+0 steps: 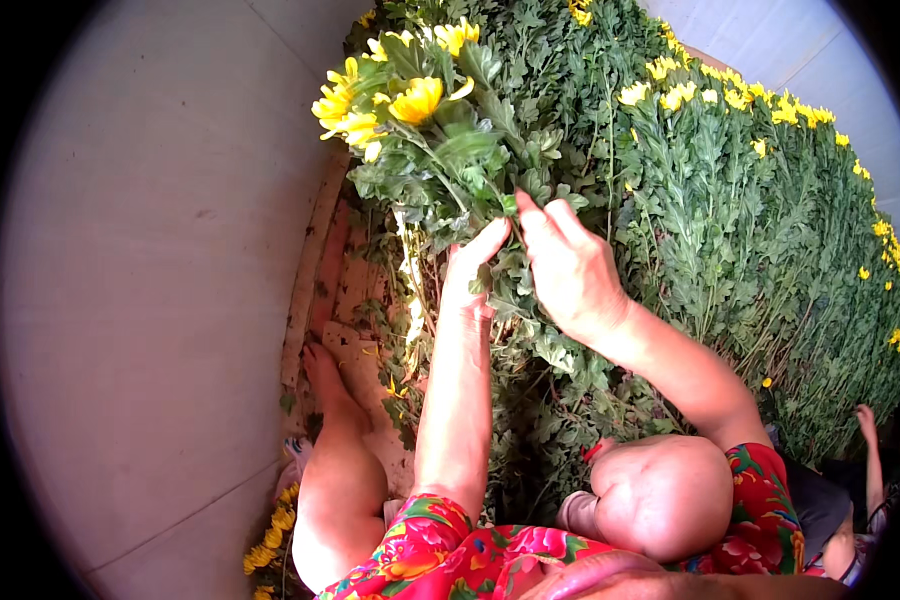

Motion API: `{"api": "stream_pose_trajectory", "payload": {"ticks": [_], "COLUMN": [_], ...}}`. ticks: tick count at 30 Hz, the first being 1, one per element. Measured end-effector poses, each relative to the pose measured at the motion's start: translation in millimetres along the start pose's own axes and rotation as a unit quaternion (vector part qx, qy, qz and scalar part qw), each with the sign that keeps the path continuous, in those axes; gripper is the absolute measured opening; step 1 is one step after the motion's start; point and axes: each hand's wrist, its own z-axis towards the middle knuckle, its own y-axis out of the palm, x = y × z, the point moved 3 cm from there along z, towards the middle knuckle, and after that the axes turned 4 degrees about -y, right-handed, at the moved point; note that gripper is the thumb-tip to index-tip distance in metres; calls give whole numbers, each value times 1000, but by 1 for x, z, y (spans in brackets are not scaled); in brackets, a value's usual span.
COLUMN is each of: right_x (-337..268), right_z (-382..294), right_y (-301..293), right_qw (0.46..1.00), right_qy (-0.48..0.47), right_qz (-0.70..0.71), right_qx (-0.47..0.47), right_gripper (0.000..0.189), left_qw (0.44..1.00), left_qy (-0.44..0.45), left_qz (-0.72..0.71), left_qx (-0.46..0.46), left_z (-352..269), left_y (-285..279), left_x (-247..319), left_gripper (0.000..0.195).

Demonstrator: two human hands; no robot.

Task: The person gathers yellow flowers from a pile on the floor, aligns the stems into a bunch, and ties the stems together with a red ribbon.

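Note:
My left hand is closed around the stems of a bunch of yellow chrysanthemums, which points up and to the left. The stems and leaves hide most of its fingers. Just right of it, my right hand has its fingertips on a leafy stem beside the bunch; whether it grips the stem does not show clearly. Some leaves at the bunch are blurred. Below both hands lie loose leafy stems.
A large bank of cut chrysanthemums fills the right side, flower heads outward. More yellow flowers lie at lower left. A pale wall rises on the left, beside a floor board. Another person's arm shows at lower right.

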Motion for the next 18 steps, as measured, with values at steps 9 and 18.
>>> {"api": "stream_pose_trajectory", "payload": {"ticks": [9,18], "right_x": [0,13], "right_z": [4,-1], "right_y": [-3,-7], "right_qw": [995,985], "right_qy": [-12,-11], "right_qz": [-96,102], "right_qx": [4,138], "right_gripper": [59,40], "left_qw": [1000,997], "left_qy": [12,53], "left_qz": [6,50], "left_qx": [-18,-40], "left_z": [-2,2], "left_y": [15,8], "left_x": [-8,-7], "left_gripper": [53,70]}}
